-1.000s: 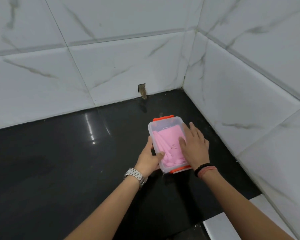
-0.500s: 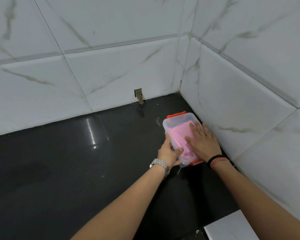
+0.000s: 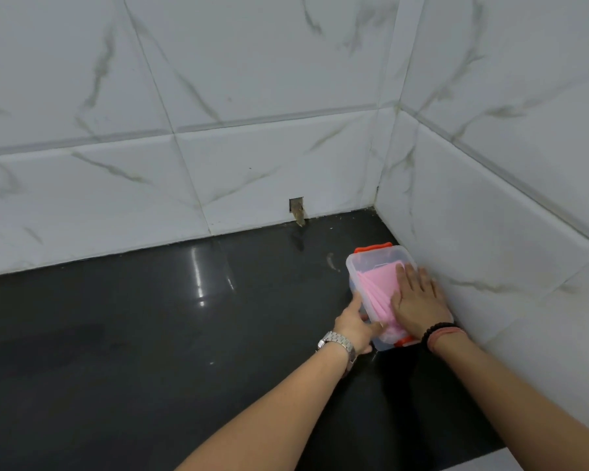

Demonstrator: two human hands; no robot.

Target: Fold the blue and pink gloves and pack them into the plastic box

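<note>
The left hand [image 3: 354,326], arm reaching in from below, is gripping the near left corner of the plastic box [image 3: 371,265], thumb curled onto its lid. The box is sitting on the black counter [image 3: 150,334], just beside the right tiled wall [image 3: 507,215], pink gloves [image 3: 376,287] showing inside. The right hand [image 3: 419,302] is pressing flat on the lid, fingers straight.

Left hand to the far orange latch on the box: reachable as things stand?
Probably yes. The left hand holds the plastic box at its near-left side, and the black counter along that side is bare up to the far orange latch. The right hand lies flat on the lid, short of it.
</note>
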